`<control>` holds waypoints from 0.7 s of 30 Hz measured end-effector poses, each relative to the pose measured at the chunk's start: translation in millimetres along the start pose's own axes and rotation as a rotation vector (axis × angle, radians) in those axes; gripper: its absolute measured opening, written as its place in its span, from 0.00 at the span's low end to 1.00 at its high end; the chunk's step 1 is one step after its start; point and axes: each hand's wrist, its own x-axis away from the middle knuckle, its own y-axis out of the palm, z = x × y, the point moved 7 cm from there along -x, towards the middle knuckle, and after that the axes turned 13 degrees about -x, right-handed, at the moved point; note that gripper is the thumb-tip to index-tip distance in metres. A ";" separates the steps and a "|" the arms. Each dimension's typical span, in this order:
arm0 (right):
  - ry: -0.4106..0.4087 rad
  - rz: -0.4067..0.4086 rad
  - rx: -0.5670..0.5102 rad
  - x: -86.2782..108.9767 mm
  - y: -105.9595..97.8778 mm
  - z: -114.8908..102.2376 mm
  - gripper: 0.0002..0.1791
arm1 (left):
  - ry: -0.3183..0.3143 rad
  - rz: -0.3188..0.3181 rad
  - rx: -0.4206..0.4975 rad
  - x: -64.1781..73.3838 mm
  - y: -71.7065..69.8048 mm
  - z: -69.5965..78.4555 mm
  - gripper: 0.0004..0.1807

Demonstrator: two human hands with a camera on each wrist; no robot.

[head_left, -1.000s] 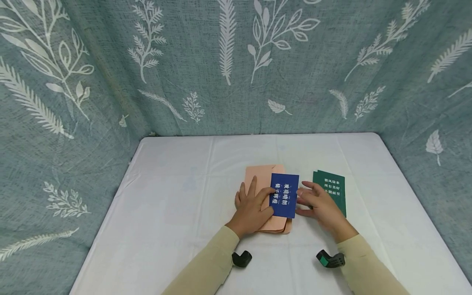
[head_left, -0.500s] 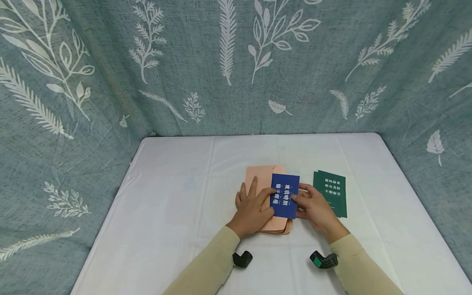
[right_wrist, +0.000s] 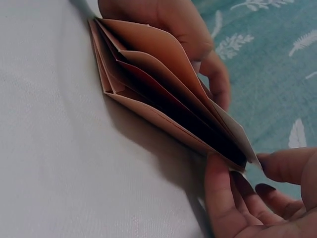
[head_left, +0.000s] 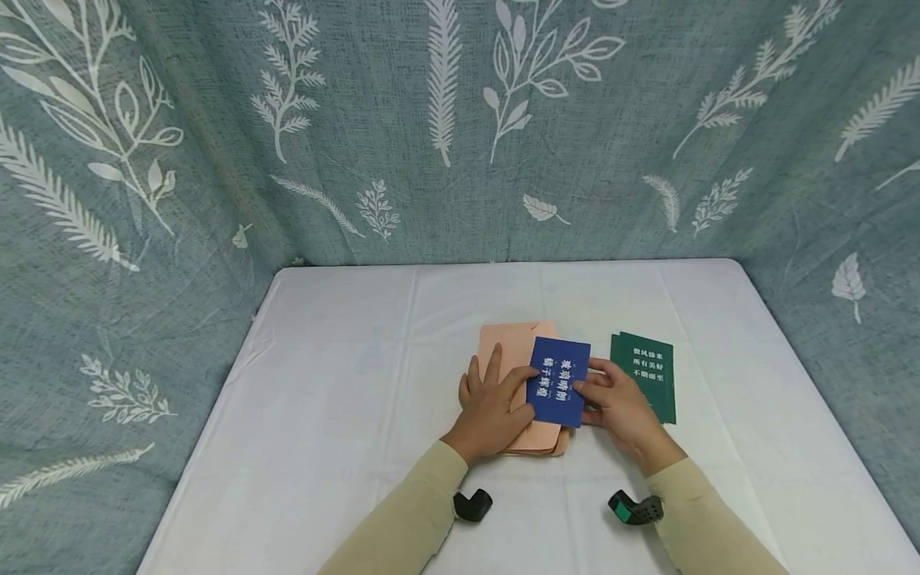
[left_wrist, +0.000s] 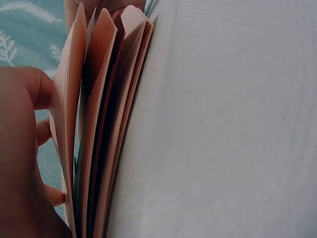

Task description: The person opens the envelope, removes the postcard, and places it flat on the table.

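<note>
A pink paper folder (head_left: 509, 337) lies on the table, its side fanned into several layers in both wrist views. A dark red layer (right_wrist: 148, 77) shows among them. My left hand (head_left: 489, 411) rests on the folder with fingers spread, its index fingertip and thumb at the left edge of a blue card (head_left: 561, 411). White Chinese characters are printed on that card, which lies over the folder's right side. With the thumb on top and other fingers underneath, my right hand (head_left: 627, 411) pinches the card's right edge. Whether those lower fingers also touch the folder is unclear.
Two overlapping green cards (head_left: 652, 375) with white characters lie just right of my right hand. A white cloth (head_left: 345, 383) covers the table. Green leaf-patterned curtains (head_left: 460, 208) hang behind and at both sides.
My right hand has come in from the right and taken hold of the blue card's edge. The card has shifted slightly right. The left hand stays in place.
</note>
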 end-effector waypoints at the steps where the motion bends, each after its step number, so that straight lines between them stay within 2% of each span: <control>1: -0.001 0.006 0.000 0.7 -0.4 -0.7 0.33 | 0.000 0.002 0.000 0.1 -0.1 -0.2 0.33; 21: -0.003 0.105 0.045 7.5 -25.3 -12.4 0.37 | -0.001 -0.003 0.005 1.9 1.1 -1.4 0.32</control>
